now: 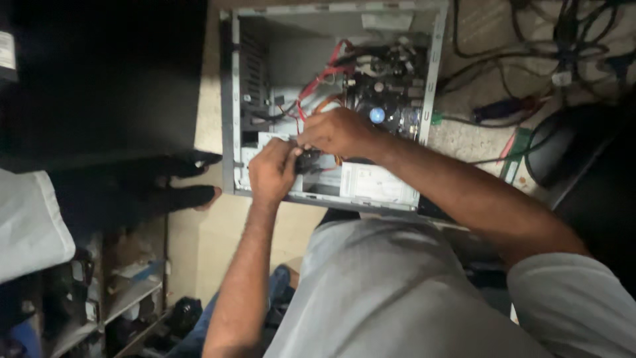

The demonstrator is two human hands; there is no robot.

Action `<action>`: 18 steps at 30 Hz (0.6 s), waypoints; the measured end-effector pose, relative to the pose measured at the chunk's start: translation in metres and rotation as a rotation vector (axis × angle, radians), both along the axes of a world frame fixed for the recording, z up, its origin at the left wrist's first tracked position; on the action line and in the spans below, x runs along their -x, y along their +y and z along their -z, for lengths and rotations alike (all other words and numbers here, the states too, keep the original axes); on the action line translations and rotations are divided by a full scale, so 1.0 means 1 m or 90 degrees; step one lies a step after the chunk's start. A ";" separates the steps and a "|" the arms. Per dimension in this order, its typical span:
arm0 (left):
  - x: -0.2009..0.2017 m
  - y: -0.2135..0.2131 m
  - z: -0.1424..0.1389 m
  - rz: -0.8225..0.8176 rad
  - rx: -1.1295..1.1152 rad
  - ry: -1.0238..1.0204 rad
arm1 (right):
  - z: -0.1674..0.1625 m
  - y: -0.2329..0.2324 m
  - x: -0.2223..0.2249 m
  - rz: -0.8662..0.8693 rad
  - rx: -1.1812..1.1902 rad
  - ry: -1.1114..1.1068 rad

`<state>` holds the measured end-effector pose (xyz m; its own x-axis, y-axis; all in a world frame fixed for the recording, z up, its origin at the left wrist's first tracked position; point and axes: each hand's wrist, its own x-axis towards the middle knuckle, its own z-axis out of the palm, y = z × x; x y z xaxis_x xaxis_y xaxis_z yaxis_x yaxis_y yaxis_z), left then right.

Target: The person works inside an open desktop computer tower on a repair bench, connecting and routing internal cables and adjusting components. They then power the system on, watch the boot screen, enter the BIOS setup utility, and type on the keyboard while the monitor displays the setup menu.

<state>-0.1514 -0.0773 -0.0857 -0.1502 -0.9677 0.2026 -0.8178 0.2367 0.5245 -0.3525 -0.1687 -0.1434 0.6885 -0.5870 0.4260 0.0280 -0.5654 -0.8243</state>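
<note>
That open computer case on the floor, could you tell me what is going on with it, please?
A person bends over an open computer case lying on the floor. Both hands are inside it: the left hand and the right hand meet on a small dark connector among red cables. The circuit board sits exposed behind them. A screwdriver lies among loose cords beside the case.

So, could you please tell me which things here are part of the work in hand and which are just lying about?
In hand:
left hand
right hand
small black part held between them
open computer case
red cables

Lying about:
screwdriver
loose floor cables
black chair
</note>
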 end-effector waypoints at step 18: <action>0.053 0.004 0.008 -0.090 -0.035 0.054 | 0.030 0.006 0.047 -0.180 -0.048 0.336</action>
<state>-0.2041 -0.0728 -0.0935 0.0040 -0.9880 0.1546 -0.7933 0.0910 0.6020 -0.3993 -0.1626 -0.1734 0.9296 -0.3649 -0.0520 -0.2552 -0.5354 -0.8051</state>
